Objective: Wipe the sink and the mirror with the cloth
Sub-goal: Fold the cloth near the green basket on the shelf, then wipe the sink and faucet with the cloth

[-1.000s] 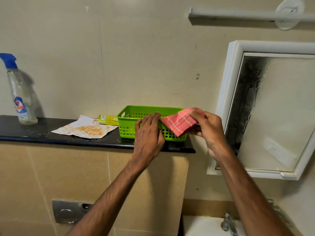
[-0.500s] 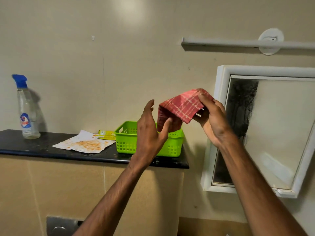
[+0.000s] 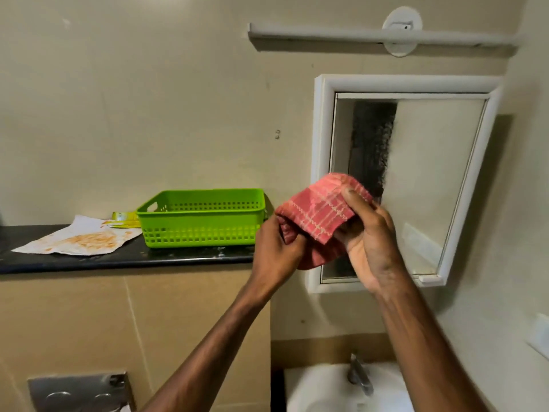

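Cloth [image 3: 319,215] held by both hands before mirror [image 3: 430,173], beside basket [image 3: 202,218].

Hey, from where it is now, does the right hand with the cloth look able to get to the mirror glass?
Probably yes. The right hand holds the cloth right in front of the mirror, nothing between them; the left hand also grips the cloth.

No lettering can be read; print on the yellow packet [image 3: 126,219] behind the basket is too blurred.
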